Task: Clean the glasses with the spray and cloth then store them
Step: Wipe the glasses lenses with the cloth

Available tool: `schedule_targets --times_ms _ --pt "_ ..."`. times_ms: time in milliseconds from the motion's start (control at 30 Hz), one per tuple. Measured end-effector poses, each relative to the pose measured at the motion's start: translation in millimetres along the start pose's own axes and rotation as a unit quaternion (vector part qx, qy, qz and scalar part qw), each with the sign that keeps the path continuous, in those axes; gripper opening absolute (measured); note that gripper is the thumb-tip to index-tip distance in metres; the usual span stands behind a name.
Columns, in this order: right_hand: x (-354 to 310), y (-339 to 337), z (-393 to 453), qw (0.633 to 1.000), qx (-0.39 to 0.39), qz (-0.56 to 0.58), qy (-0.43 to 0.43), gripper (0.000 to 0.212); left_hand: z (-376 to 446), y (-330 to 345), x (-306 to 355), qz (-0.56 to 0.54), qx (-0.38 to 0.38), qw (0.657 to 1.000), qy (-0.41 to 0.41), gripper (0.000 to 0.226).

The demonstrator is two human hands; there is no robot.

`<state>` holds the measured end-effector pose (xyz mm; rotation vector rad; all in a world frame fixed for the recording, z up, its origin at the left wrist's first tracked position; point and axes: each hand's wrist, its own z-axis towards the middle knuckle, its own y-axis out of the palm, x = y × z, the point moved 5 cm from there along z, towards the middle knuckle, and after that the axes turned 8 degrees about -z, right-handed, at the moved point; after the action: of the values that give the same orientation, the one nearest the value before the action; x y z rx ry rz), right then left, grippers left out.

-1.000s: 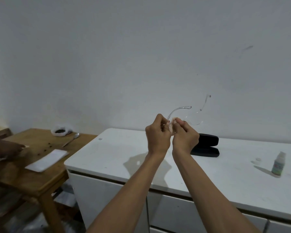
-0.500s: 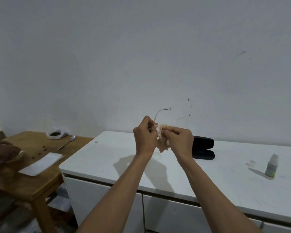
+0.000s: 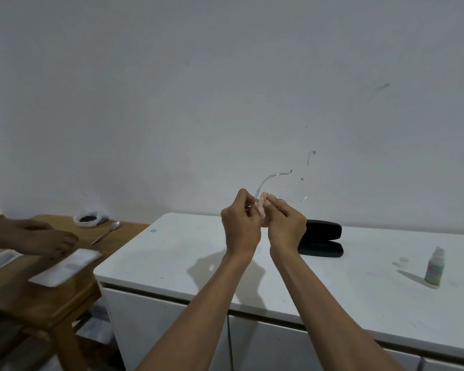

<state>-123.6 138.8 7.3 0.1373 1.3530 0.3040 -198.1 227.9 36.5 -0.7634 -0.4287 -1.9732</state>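
Note:
I hold clear-framed glasses (image 3: 272,179) up above the white cabinet top (image 3: 188,250). My left hand (image 3: 240,223) pinches the frame near one temple arm, which curves up and to the right. My right hand (image 3: 287,224) presses a small pink cloth (image 3: 263,207) against a lens; the other lens and temple stick out to the right. The open black glasses case (image 3: 323,238) lies on the cabinet just behind my right hand. The small spray bottle (image 3: 435,266) stands uncapped at the far right, its clear cap (image 3: 403,259) beside it.
A wooden table (image 3: 51,298) stands at the left with a white paper (image 3: 65,267), a spoon (image 3: 110,228) and a bag of dark bits (image 3: 90,219). Another person's hand (image 3: 42,241) reaches over it. A plain wall rises behind the cabinet.
Both my hands stay together on the glasses while the cloth shifts over the lens and the frame tilts. The other person's hand has reached further right across the wooden table.

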Motion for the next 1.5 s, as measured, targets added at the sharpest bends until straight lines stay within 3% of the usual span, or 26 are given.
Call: schedule_targets --times_ms 133,300,433,600,900,1500 --pt "2.6 2.2 0.3 0.995 -0.047 0.063 0.069 0.018 -1.7 0.9 -1.8 -0.011 -0.005 1.0 -0.007 0.021" --pt "2.3 0.7 5.8 0.991 -0.12 -0.011 0.049 0.016 -3.0 -2.9 -7.0 -0.012 -0.015 1.0 -0.022 0.019" --pt "3.8 -2.4 4.8 0.995 -0.083 -0.022 0.046 0.012 -4.9 -0.6 -7.7 -0.003 -0.03 0.999 -0.023 0.018" --pt "8.7 -5.8 2.8 0.997 -0.008 0.008 0.071 0.026 -10.0 0.6 -9.7 0.019 -0.037 0.999 -0.015 0.018" --pt "4.4 -13.3 -2.6 0.996 0.044 -0.077 0.01 0.009 -4.6 2.7 -12.5 0.042 -0.002 0.998 -0.037 0.023" --pt "17.1 0.8 -16.2 0.986 -0.086 -0.144 0.01 0.011 -1.7 -16.1 -24.6 0.072 0.047 0.995 -0.06 0.019"
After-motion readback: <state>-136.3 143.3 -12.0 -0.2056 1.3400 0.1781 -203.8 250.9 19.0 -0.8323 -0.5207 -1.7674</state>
